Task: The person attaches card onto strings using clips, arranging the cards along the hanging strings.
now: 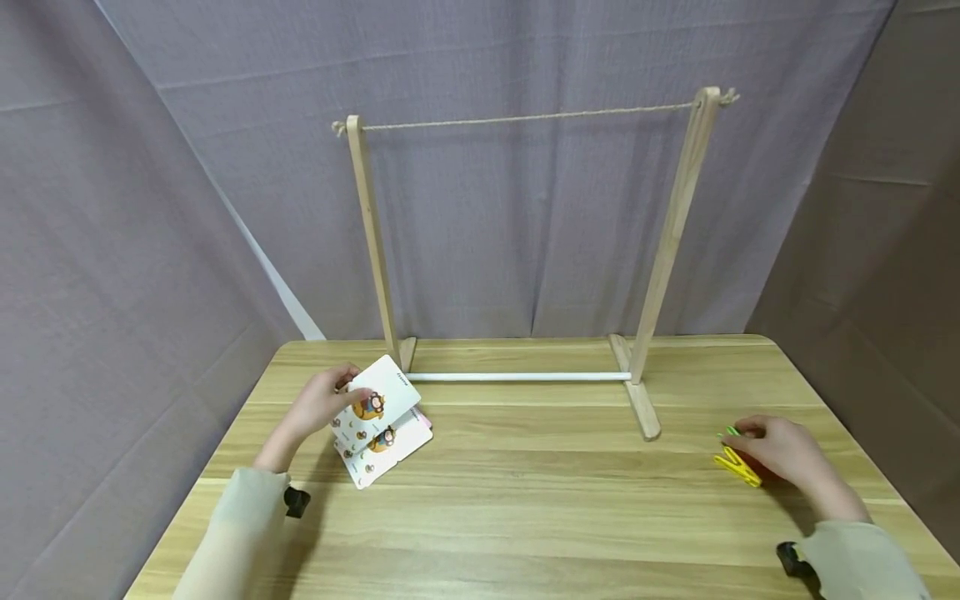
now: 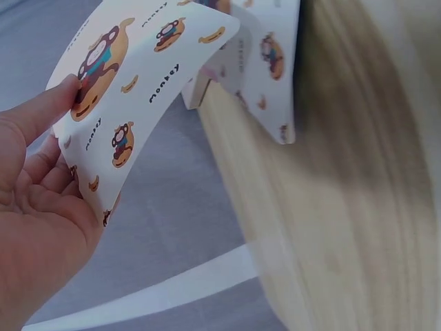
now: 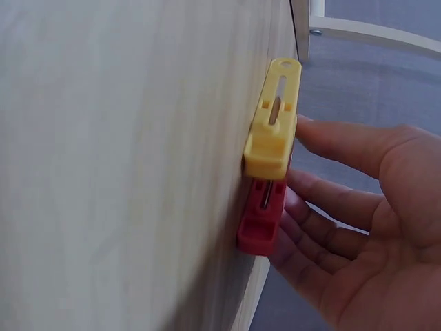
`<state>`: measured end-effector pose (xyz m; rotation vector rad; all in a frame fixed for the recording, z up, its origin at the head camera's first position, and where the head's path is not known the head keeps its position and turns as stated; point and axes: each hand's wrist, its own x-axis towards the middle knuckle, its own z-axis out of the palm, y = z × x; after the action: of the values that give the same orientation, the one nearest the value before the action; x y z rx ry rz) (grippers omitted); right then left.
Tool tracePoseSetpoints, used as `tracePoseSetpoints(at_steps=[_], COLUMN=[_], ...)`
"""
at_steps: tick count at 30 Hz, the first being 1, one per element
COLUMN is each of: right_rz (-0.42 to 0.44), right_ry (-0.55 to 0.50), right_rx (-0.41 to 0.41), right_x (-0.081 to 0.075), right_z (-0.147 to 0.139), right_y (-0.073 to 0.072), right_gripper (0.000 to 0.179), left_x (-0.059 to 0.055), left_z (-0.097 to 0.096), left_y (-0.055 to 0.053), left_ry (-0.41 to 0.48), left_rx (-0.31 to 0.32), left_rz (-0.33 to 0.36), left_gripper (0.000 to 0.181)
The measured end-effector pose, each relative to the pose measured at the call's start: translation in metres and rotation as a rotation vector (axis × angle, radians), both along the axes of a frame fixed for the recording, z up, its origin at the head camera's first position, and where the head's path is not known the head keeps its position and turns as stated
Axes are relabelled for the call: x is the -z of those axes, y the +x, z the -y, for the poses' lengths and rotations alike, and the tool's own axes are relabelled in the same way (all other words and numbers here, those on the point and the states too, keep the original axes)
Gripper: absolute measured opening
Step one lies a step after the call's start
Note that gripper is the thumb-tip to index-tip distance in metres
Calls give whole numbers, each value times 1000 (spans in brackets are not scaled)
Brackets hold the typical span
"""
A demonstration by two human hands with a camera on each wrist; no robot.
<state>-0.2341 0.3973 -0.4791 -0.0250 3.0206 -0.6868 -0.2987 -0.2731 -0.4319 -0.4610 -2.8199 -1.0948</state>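
Over woodgrain (image 1: pixel 517 508), hands (image 1: pixel 318 404) (image 1: pixel 783 450) touch card (image 1: pixel 396 385); plastic clothespins (image 1: pixel 738 469).

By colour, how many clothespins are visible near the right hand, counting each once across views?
Yellow clothespin: 1
Red clothespin: 1
Green clothespin: at least 1, mostly hidden
Total: at least 3

Hung behind and on both sides with creased greyish fabric (image 1: pixel 480 242). Split at left by narrow pale strip (image 1: pixel 300 317). Furnished with striped wood-grain table (image 1: pixel 510 517).
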Motion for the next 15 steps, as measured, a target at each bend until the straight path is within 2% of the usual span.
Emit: tracePoseSetpoints(at_steps=[15], right_rz=[34], right_ry=[-2], right_rx=[20], right_x=[-4], right_z=[-3], right_y=[2], right_gripper=[58], left_x=[-24], left_z=[-3], left_y=[-5], left_ry=[72], left_rx=[9], left_rz=[21], left_gripper=[20])
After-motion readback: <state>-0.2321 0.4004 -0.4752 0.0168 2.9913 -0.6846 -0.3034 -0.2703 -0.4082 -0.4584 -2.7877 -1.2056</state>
